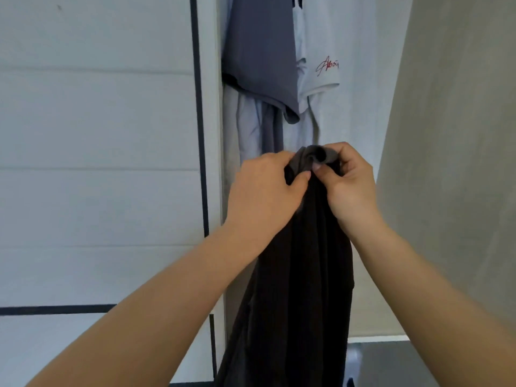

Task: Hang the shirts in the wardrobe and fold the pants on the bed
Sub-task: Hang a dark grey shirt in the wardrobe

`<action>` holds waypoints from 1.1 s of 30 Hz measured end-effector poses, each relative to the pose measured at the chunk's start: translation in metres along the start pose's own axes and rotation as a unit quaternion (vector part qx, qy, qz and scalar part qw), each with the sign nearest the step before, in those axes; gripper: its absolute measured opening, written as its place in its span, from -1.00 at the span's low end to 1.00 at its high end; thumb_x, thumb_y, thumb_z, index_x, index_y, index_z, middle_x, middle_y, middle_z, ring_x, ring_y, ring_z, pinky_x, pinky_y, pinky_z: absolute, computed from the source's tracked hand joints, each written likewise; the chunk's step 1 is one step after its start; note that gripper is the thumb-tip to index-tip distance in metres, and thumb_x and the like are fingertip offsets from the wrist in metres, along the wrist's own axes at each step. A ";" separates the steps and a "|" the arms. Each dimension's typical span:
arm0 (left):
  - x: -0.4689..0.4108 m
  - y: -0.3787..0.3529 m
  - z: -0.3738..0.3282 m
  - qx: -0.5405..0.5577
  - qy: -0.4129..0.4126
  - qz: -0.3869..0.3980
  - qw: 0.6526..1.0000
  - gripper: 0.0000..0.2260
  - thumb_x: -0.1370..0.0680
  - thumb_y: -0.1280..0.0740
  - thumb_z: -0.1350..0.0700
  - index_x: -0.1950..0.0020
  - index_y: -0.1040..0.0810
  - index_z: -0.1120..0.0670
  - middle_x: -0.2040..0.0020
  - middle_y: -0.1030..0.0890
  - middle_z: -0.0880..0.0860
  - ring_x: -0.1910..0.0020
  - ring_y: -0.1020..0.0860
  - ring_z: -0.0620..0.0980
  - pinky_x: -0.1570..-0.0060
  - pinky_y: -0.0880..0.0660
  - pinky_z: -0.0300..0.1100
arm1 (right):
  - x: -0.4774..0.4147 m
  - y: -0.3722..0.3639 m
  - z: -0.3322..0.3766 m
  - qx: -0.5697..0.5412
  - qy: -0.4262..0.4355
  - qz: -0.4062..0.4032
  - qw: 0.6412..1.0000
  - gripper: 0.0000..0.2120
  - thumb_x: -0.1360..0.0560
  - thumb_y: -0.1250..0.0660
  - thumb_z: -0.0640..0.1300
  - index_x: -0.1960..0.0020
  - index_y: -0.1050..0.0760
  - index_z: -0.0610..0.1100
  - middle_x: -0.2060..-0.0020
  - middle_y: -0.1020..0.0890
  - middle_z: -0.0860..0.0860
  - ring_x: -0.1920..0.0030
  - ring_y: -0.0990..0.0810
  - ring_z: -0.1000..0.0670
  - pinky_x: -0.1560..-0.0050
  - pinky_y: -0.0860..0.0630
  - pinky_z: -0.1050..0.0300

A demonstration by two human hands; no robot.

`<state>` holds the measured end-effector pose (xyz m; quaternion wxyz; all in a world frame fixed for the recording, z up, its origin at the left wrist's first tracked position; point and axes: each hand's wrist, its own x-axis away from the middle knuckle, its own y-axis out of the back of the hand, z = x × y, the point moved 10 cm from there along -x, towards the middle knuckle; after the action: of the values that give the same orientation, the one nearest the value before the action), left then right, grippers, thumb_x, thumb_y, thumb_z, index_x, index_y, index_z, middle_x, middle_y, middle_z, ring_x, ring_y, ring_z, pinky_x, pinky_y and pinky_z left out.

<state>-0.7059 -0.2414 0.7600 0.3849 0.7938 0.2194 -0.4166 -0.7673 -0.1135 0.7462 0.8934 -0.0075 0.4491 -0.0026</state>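
Wardrobe (97, 163): pale panelled front with dark trim, filling the left of the view; an open section stood beside it.

Dark garment (301, 275): long, black-brown, hanging in folds in front of the open section; top edge bunched, showing a grey inner side. Whether shirt or pants could not be told. No hanger was seen on it.

Slate-blue shirt (259, 51): already hung inside.

White shirt (318, 65): red script on the sleeve, hung just beside the blue one.

Left hand (262, 188), right hand (349, 185): close together, each pinching the bunched top edge.

Progress, judged: two shirts hung; this piece unplaced; bed and pants out of view.
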 end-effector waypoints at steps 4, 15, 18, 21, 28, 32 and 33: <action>-0.027 -0.021 -0.019 0.009 -0.017 -0.023 1.000 -0.86 -0.52 -0.34 0.04 0.16 -0.60 0.09 0.30 -0.55 -0.02 0.30 -0.49 -0.07 0.27 -0.40 -0.16 | -0.023 0.033 -0.004 0.013 -0.004 -0.004 1.000 -0.78 -0.46 -0.33 -0.28 0.18 -0.50 0.05 0.33 -0.60 0.21 0.24 -0.56 0.20 0.14 -0.49 0.33; -0.092 -0.100 -0.012 0.197 0.089 -0.049 0.975 -0.88 -0.54 -0.32 0.09 0.20 -0.56 -0.03 0.38 -0.51 -0.14 0.36 -0.46 -0.21 0.36 -0.33 -0.45 | -0.027 0.089 -0.110 0.029 -0.211 0.068 0.975 -0.82 -0.49 -0.36 -0.03 -0.08 -0.50 0.09 -0.02 -0.66 0.08 -0.03 -0.64 0.06 -0.07 -0.54 0.13; -0.110 -0.109 -0.012 0.215 0.083 -0.077 0.970 -0.90 -0.55 -0.31 0.07 0.07 -0.61 0.02 0.28 -0.56 -0.11 0.21 -0.50 -0.11 0.26 -0.33 -0.37 | -0.060 0.103 -0.108 0.071 -0.175 0.028 0.982 -0.91 -0.55 -0.28 -0.06 -0.02 -0.51 0.11 0.06 -0.65 0.15 0.02 -0.64 0.10 -0.01 -0.53 0.20; -0.126 -0.118 -0.010 0.235 0.067 -0.102 0.964 -0.89 -0.56 -0.30 0.06 -0.01 -0.58 0.05 0.13 -0.60 -0.05 0.09 -0.54 -0.06 0.10 -0.42 -0.28 | -0.093 0.107 -0.108 0.078 -0.154 0.017 0.985 -0.83 -0.58 -0.23 -0.06 -0.15 -0.49 0.03 -0.03 -0.63 0.08 -0.03 -0.61 0.08 -0.09 -0.52 0.14; -0.170 -0.164 -0.023 0.281 0.034 -0.092 0.955 -0.95 -0.55 -0.33 0.10 0.09 -0.49 -0.03 0.25 -0.54 -0.17 0.24 -0.51 -0.31 0.23 -0.40 -0.48 | -0.154 0.110 -0.127 0.019 -0.150 0.016 0.988 -0.84 -0.59 -0.19 -0.09 -0.04 -0.55 -0.03 0.13 -0.66 0.07 0.19 -0.64 0.14 0.24 -0.56 0.34; -0.202 -0.200 -0.026 0.289 0.050 -0.067 0.954 -0.94 -0.56 -0.33 0.11 -0.01 -0.52 0.04 0.19 -0.57 -0.11 0.13 -0.55 -0.11 0.10 -0.46 -0.33 | -0.189 0.114 -0.138 0.033 -0.153 0.045 0.987 -0.85 -0.57 -0.17 -0.20 0.03 -0.52 -0.10 0.16 -0.64 -0.05 0.16 -0.63 -0.01 0.12 -0.59 0.15; -0.211 -0.203 -0.029 0.280 0.047 -0.073 0.956 -0.95 -0.56 -0.33 0.10 -0.01 -0.52 0.03 0.20 -0.56 -0.13 0.14 -0.54 -0.12 0.12 -0.45 -0.35 | -0.199 0.117 -0.138 0.035 -0.147 0.049 0.987 -0.84 -0.57 -0.17 -0.21 0.00 -0.52 -0.12 0.14 -0.64 -0.07 0.14 -0.63 -0.03 0.09 -0.58 0.12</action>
<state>-0.9445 -0.1011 0.8586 0.1049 0.8701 0.1695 -0.4508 -0.9971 0.0043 0.8221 0.9486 0.0454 0.3122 0.0263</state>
